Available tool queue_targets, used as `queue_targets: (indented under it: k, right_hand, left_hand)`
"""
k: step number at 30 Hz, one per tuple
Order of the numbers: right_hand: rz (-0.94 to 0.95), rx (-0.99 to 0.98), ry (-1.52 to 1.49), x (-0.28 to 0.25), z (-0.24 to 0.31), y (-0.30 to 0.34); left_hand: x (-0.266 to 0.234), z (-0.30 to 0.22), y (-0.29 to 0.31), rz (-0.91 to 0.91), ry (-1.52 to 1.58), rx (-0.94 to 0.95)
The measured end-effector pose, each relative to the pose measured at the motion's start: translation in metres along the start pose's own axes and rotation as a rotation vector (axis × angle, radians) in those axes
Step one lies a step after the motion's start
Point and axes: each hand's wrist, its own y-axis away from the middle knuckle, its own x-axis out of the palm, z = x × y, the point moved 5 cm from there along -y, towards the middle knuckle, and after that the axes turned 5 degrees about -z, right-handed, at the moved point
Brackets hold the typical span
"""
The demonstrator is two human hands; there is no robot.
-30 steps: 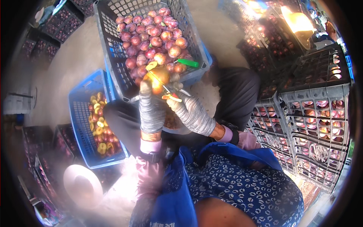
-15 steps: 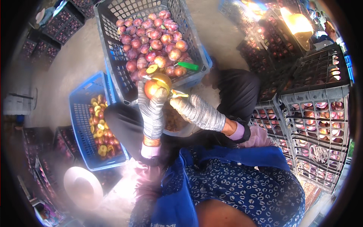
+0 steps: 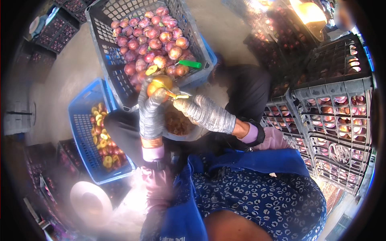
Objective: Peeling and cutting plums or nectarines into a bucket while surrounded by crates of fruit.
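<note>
A: While the left hand [image 3: 152,110] grips the fruit [image 3: 160,83] at 12 o'clock, what's the right hand [image 3: 192,109] doing?

B: It's closed on a small knife [image 3: 177,95] at the fruit's 4 o'clock. Looks mid-pitting; next calls for a careful twist. Dark crate [image 3: 120,94] sits behind.

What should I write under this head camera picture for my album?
Gloved left hand holds a cut fruit while the gloved right hand works a small tool above crates of fruit.
</note>
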Motion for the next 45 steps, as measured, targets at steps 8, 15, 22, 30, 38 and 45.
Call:
queue_targets:
  k: [8, 15, 22, 30, 38, 45]
  right_hand:
    - [-0.177, -0.005, 0.141, 0.026, -0.041, -0.004]
    - [0.024, 0.154, -0.057, 0.016, -0.044, -0.004]
    - [-0.27, -0.11, 0.193, 0.035, -0.043, 0.004]
    - [-0.037, 0.011, 0.14, 0.029, -0.066, 0.001]
    - [-0.108, -0.177, 0.435, 0.041, -0.056, 0.052]
    - [-0.107, -0.182, 0.657, -0.032, 0.005, -0.002]
  left_hand:
    - [0.002, 0.036, -0.006, -0.141, 0.505, -0.174]
    - [-0.022, 0.034, 0.001, -0.023, 0.168, -0.126]
    - [-0.001, 0.042, -0.002, -0.13, 0.401, -0.188]
    - [-0.012, 0.046, 0.004, -0.17, 0.23, -0.221]
    - [-0.028, 0.043, -0.008, -0.263, 0.44, -0.175]
    - [-0.08, -0.002, -0.003, -0.429, 0.483, -0.121]
